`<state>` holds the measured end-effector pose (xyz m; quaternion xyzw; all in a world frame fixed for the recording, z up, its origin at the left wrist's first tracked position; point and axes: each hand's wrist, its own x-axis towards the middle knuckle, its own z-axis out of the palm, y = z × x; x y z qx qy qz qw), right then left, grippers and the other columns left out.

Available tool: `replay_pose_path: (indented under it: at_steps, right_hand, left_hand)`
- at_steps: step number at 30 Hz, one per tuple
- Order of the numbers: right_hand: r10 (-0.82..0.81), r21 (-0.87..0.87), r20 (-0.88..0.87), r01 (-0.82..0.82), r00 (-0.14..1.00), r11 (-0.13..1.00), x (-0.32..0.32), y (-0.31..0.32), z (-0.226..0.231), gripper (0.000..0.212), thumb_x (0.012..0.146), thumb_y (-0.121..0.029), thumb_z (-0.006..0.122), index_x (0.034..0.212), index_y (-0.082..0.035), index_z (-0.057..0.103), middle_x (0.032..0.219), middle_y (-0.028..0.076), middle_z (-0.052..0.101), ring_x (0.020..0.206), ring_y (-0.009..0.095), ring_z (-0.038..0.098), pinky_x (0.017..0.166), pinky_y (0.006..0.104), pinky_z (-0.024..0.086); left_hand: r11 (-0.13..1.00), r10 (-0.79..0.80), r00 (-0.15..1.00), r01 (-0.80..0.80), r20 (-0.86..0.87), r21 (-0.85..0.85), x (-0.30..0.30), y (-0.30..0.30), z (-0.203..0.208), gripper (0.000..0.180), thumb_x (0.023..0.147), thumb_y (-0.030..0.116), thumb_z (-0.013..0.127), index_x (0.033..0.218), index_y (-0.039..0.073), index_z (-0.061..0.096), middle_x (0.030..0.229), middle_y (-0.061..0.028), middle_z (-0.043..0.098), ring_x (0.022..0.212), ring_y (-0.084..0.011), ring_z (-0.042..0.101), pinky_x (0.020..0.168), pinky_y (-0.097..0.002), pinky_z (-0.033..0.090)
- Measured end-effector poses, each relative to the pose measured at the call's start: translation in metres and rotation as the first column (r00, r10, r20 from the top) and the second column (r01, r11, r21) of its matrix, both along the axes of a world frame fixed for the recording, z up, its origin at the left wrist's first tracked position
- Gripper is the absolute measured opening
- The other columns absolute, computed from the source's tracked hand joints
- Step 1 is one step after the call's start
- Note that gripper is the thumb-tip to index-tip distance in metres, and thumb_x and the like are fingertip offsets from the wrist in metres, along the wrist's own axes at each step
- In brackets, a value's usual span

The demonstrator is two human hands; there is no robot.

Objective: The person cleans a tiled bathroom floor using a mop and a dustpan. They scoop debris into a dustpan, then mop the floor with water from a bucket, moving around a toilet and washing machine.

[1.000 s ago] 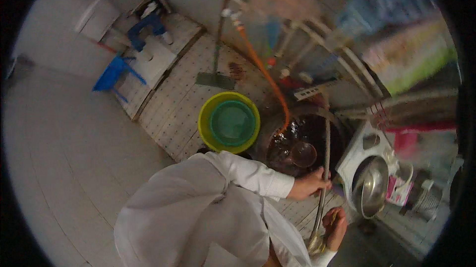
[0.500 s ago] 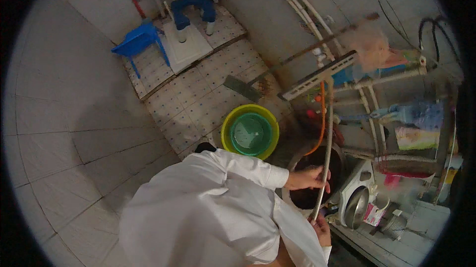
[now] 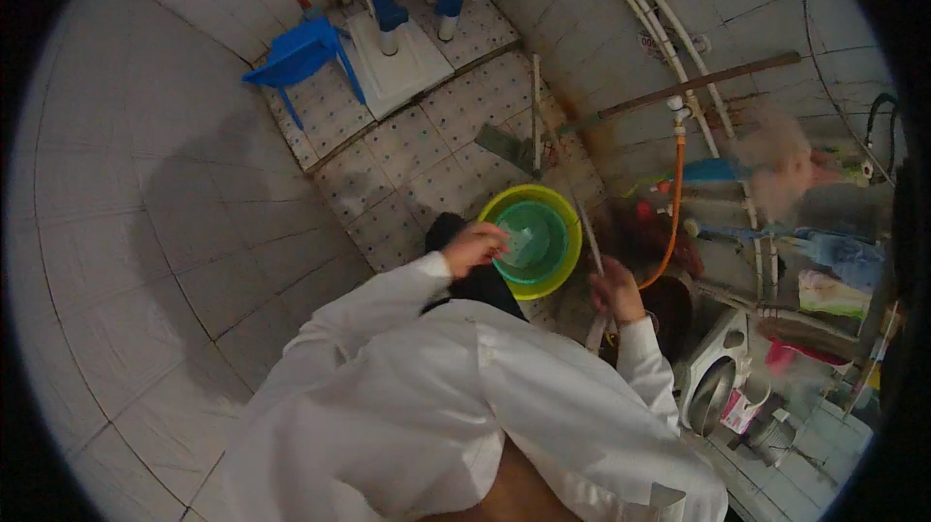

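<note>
Two nested basins: round yellow plastic basin [image 3: 574,249] outside, round green plastic basin [image 3: 531,280] within, pale liquid in the green one
Dark round vat [image 3: 671,309]: right of the basins, contents unclear; orange hose [image 3: 678,202] bends down to its edge
Right hand [image 3: 613,291]: closed round a long, pale, slender pole [image 3: 586,221], just right of the basins
Left hand [image 3: 475,247]: fingers partly curled by the basins' left rim; cannot tell whether it holds or touches anything

Dotted tile floor [image 3: 393,217] spreading out, yellow basin [image 3: 565,272] sitting on it, flat green tool head [image 3: 500,148] resting just beyond.
</note>
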<state>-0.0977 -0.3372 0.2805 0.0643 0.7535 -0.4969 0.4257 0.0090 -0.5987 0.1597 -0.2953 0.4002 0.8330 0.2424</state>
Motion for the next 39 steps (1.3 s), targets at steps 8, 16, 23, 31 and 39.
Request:
replay_pose_path:
  at_steps: [8, 16, 23, 31, 39]
  right_hand:
    - [-0.116, -0.079, 0.104, 0.125, 0.988, 0.989, -0.136, -0.076, -0.107, 0.014, 0.082, -0.015, 0.049, 0.089, -0.003, 0.050, 0.058, 0.001, 0.046, 0.040, 0.011, 0.040, 0.036, 0.0244, 0.028]
    - [-0.067, 0.051, 0.046, 0.065, 0.997, 0.997, -0.323, -0.215, -0.204, 0.013, 0.078, -0.011, 0.053, 0.086, -0.001, 0.052, 0.060, 0.007, 0.050, 0.045, 0.014, 0.044, 0.038, 0.0293, 0.032]
    - [0.427, 0.352, -0.135, -0.360, 0.894, 0.864, -0.496, -0.354, -0.337, 0.023, 0.079, -0.019, 0.054, 0.085, 0.003, 0.059, 0.066, 0.010, 0.057, 0.057, 0.016, 0.054, 0.052, 0.0319, 0.044]
    - [0.983, 0.858, 0.079, -0.492, -0.163, -0.150, -0.572, -0.456, -0.399, 0.014, 0.075, -0.017, 0.061, 0.081, -0.005, 0.064, 0.075, 0.010, 0.061, 0.069, 0.023, 0.059, 0.064, 0.0368, 0.047]
    - [0.857, 0.783, 0.234, -0.434, -0.460, -0.446, -0.653, -0.478, -0.356, 0.008, 0.071, -0.017, 0.063, 0.076, -0.012, 0.066, 0.063, 0.007, 0.061, 0.058, 0.021, 0.059, 0.060, 0.0368, 0.049]
  left_hand:
    - [0.825, 0.545, 0.818, -0.483, 0.184, -0.295, 0.060, -0.160, -0.031, 0.025, 0.078, 0.019, 0.058, 0.102, 0.011, 0.054, 0.083, -0.0022, 0.058, 0.075, -0.0126, 0.054, 0.066, -0.0251, 0.043]
    - [0.707, 0.653, 0.730, -0.492, 0.203, -0.508, -0.009, -0.225, -0.042, 0.027, 0.080, 0.017, 0.057, 0.105, 0.008, 0.054, 0.084, -0.0012, 0.058, 0.070, -0.0144, 0.053, 0.067, -0.0247, 0.044]
    - [0.480, 0.873, 0.351, -0.738, 0.337, -0.474, -0.096, -0.325, -0.092, 0.030, 0.081, 0.016, 0.055, 0.109, 0.006, 0.050, 0.106, -0.0100, 0.054, 0.095, -0.0204, 0.051, 0.082, -0.0314, 0.042]
    - [0.051, 0.993, 0.014, -0.950, 0.120, -0.308, -0.136, -0.505, -0.189, 0.042, 0.083, 0.029, 0.053, 0.118, 0.007, 0.045, 0.119, -0.0115, 0.046, 0.106, -0.0245, 0.046, 0.085, -0.0374, 0.041]
    - [-0.177, 0.976, -0.202, -0.954, 0.086, -0.240, -0.138, -0.609, -0.272, 0.047, 0.083, 0.032, 0.051, 0.122, 0.007, 0.043, 0.125, -0.0132, 0.044, 0.111, -0.0276, 0.044, 0.087, -0.0411, 0.041]
